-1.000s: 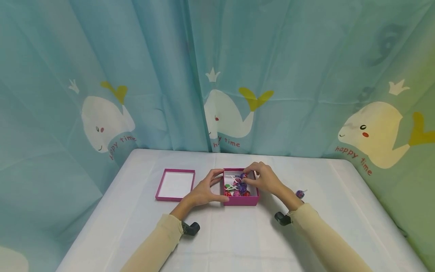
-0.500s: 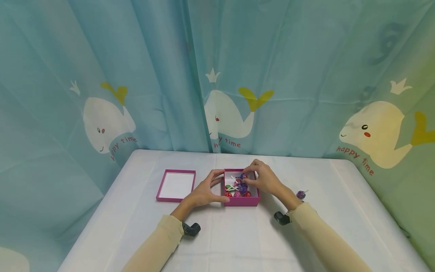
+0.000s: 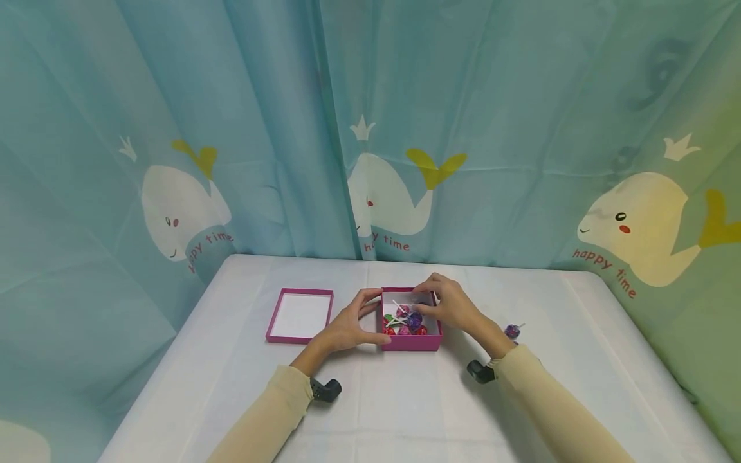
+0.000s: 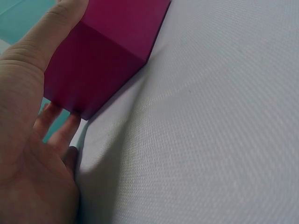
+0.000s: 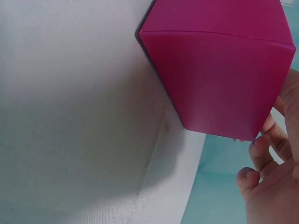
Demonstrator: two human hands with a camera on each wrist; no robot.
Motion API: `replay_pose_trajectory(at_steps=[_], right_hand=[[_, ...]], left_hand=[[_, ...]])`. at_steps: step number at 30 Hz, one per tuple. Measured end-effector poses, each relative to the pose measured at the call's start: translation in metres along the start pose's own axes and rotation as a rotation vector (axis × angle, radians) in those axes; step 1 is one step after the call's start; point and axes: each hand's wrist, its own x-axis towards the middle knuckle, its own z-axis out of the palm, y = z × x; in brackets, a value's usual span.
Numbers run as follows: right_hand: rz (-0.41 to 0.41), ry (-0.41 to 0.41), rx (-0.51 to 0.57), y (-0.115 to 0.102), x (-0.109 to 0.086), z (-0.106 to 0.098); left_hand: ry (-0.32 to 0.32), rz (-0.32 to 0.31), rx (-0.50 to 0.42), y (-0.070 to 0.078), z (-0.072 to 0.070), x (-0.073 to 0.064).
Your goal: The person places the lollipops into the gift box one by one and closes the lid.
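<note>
In the head view, an open magenta box (image 3: 411, 343) stands mid-table with several wrapped lollipops inside, among them a purple one (image 3: 414, 320) and pink, red and green ones with crossing white sticks. My left hand (image 3: 344, 329) holds the box's left side, thumb at the front corner and fingers toward the back. The left wrist view shows this thumb (image 4: 51, 30) against the magenta wall. My right hand (image 3: 454, 307) reaches over the box's right wall, thumb and fingertips parted above the back part, with no lollipop showing between them. Its lower fingers (image 5: 261, 154) curl beside the box's corner.
A shallow magenta-edged lid (image 3: 301, 315) with a white inside lies left of the box. One loose purple lollipop (image 3: 512, 331) lies to the right, near my right wrist. The white-covered table (image 3: 370, 411) ends at a blue whale-print curtain (image 3: 509, 212).
The purple lollipop that showed between my right fingertips is no longer visible there. My right fingers have shifted only slightly. My left hand and the box stay in place.
</note>
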Motion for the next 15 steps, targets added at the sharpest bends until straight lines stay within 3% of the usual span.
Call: replay_pose_trajectory(at_steps=[15], right_hand=[[-0.025,0.026,0.028,-0.005,-0.015,-0.022]], left_hand=[[0.004,-0.004,0.000,0.001,0.000,0.000]])
